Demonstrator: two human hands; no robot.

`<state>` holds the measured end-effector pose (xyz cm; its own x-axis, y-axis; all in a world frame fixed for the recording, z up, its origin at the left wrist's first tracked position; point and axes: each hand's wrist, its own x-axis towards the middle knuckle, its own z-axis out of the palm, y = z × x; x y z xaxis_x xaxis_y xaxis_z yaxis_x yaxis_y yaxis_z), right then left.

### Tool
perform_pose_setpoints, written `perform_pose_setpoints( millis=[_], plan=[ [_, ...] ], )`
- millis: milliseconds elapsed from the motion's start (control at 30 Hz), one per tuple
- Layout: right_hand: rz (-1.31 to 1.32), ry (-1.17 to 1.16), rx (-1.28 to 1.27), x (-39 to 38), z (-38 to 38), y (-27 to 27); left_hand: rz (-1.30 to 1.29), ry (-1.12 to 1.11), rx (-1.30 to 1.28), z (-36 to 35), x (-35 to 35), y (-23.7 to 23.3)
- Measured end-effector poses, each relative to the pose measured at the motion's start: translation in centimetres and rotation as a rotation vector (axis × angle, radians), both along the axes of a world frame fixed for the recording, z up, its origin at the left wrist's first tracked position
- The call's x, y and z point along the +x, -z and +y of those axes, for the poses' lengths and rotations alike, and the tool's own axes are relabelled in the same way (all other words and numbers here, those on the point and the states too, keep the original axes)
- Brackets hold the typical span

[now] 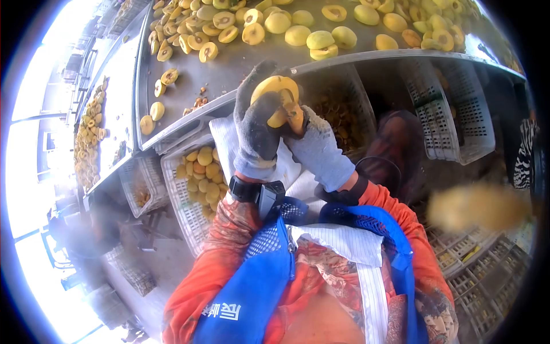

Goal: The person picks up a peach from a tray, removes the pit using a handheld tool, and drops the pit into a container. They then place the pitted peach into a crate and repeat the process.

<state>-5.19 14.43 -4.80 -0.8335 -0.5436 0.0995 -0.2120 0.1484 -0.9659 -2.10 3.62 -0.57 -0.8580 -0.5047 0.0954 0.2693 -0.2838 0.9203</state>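
Head view, looking down past an orange sleeve and blue apron. The yellow peach is held up just in front of the steel table, at its near edge. The left hand, in a dark glove, wraps its fingers around the fruit from behind; the right hand, in a paler glove, closes its fingertips on the fruit's lower side, where an orange patch shows; whether that patch is flesh or a small tool cannot be told.

Risk, as a judgement: the fruit sits high in the fingertips, so a wet glove could let it slip into the crates under the table; a hard squeeze could bruise it.

Containers: on the table, loose peach halves; under the table's left part, a white crate filled with yellow fruit; under its middle, a mesh crate of brownish bits, probably stones; under its right part, a white basket, contents hidden.
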Motion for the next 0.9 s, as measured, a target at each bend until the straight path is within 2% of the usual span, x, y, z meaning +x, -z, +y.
perform_pose_setpoints(
  millis=[67, 300, 367, 467, 567, 600, 667, 700, 733, 767, 800, 833, 867, 900],
  plan=[
    [0.15, 0.081, -0.039, 0.4, -0.5, 0.3, 0.068, 0.001, 0.002, 0.2, -0.1, -0.2],
    [0.025, 0.042, -0.078, 0.5, -0.7, -0.2, 0.17, 0.052, 0.106, 0.4, 0.2, -0.8],
    [-0.008, 0.003, -0.099, 0.4, -0.5, -0.9, 0.177, 0.053, 0.0, 0.1, 0.0, -1.2],
    [-0.492, -0.261, -0.007, -0.3, 0.7, -4.2, 0.13, 0.106, -0.051, -0.7, 0.3, -1.0],
    [0.21, -0.128, -0.005, -0.7, -0.2, 1.3, 0.043, 0.173, -0.043, -1.7, 0.1, -0.2],
    [0.169, -0.147, -0.012, -0.8, 0.0, 1.9, 0.012, 0.188, -0.04, -1.9, 0.2, -0.1],
    [0.102, -0.196, -0.033, -1.5, 0.0, 1.4, -0.057, 0.082, -0.052, -1.1, -0.4, -0.2],
    [-0.21, -0.191, -0.018, -1.7, 0.3, 0.5, -0.083, 0.016, -0.061, -0.5, -0.9, -0.2],
    [-0.512, -0.208, 0.0, -1.6, 0.7, -1.4, -0.096, -0.131, -0.381, 0.0, -1.1, 0.8],
    [-0.812, -0.252, 0.029, -1.1, 0.7, -2.7, -0.164, -0.147, -0.457, 0.5, -0.7, 1.3],
    [-0.927, -0.255, -0.053, -0.3, 1.0, -1.3, -0.226, -0.204, -0.747, 0.4, -0.6, 1.6],
    [-1.048, -0.299, -0.123, 0.1, 1.3, 0.6, -0.224, -0.277, -0.89, 0.2, -0.4, 1.7],
    [-1.135, -0.414, -0.183, 0.0, 1.8, 0.6, -0.153, -0.273, -0.799, -0.4, -0.6, 2.1],
    [-1.138, -0.416, -0.188, -0.2, 1.7, 0.7, -0.228, -0.188, -0.632, -1.0, -0.5, 2.1]
  ],
)
